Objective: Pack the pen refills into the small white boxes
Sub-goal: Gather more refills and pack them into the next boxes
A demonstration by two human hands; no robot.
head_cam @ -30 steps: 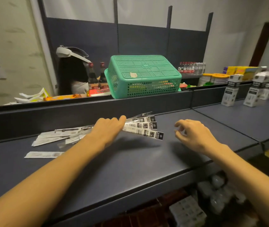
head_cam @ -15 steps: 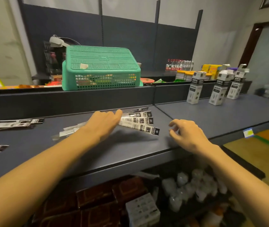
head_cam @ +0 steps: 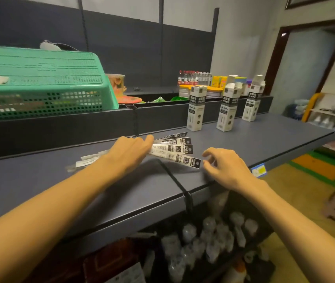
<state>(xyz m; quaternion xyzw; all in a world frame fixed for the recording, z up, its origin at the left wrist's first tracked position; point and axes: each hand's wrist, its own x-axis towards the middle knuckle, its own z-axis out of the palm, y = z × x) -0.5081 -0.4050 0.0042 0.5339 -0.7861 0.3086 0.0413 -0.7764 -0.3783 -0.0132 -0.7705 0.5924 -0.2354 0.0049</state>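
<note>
My left hand (head_cam: 128, 153) was closed around a fan of packaged pen refills (head_cam: 178, 151), fingers curled over their middle, the printed ends spreading out to the right and the clear ends poking out behind the wrist. My right hand (head_cam: 227, 167) hovered just beside the lowest refill's tip, half open with the fingers bent and spread, gripping nothing; I could not tell whether a fingertip touched the pack. Both hands were over the dark bench (head_cam: 80, 190). Farther back on it, well apart from the hands, three small white boxes (head_cam: 227, 111) stood upright in a row with their top flaps raised. An upturned green basket (head_cam: 40, 82) sat on the ledge behind, to the left
</note>
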